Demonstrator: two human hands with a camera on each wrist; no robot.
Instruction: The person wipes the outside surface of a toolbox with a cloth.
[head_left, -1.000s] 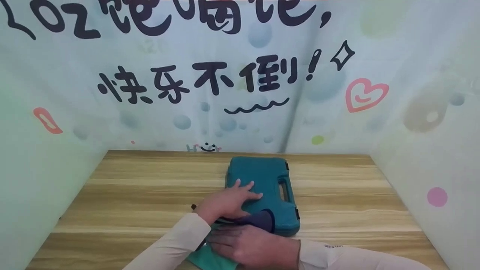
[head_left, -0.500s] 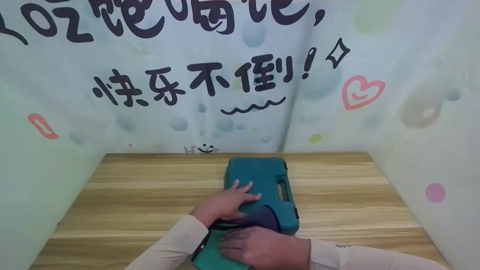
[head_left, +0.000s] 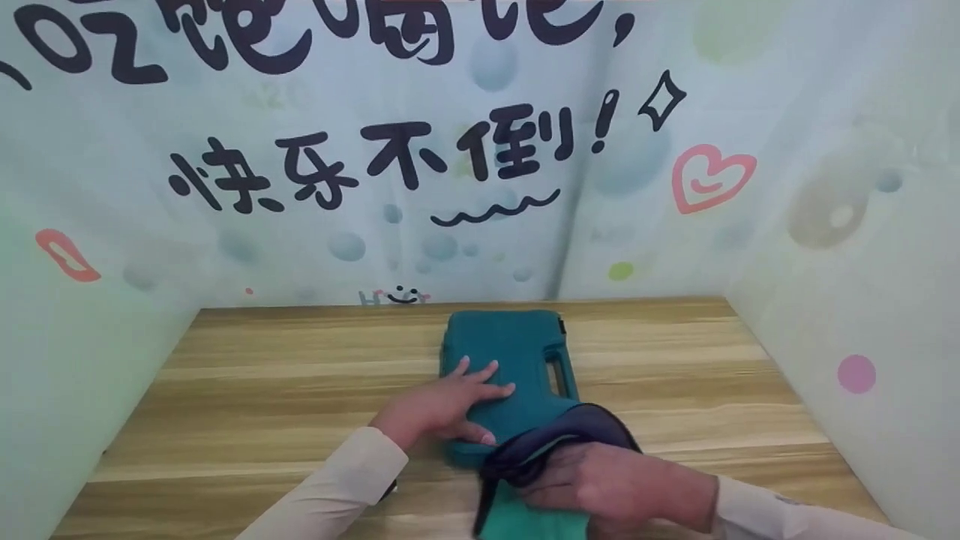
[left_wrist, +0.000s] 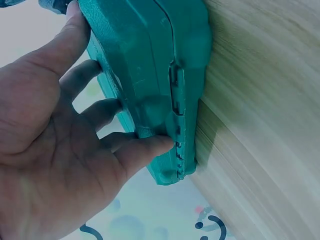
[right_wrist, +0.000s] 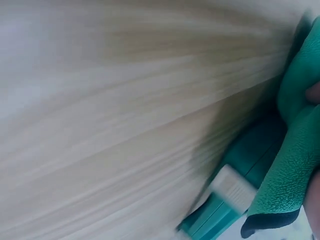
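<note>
A teal plastic carrying case (head_left: pixel 491 352) with a handle opening on its right side lies flat on the table. My left hand (head_left: pixel 442 409) rests on its top with the fingers spread. In the left wrist view the little finger touches the case's hinged edge (left_wrist: pixel 177 115). My right hand (head_left: pixel 615 480) holds a green cloth (head_left: pixel 534 517) with a dark border, bunched and folded over the case's near right corner. The right wrist view shows the cloth's textured folds (right_wrist: pixel 290 170) around the fingers, most of which are hidden.
The wood-grain table (head_left: pixel 300 375) is bounded by a printed curtain (head_left: pixel 480 247) behind and pale walls at both sides. A white label (right_wrist: pixel 234 187) is on the case's side. Something small and dark (head_left: pixel 390 489) shows beside the left sleeve.
My right hand has moved to the right and carried the cloth with it, so the cloth is more bunched. The left hand stays on the case, its thumb now uncovered. The head view has shifted slightly.
</note>
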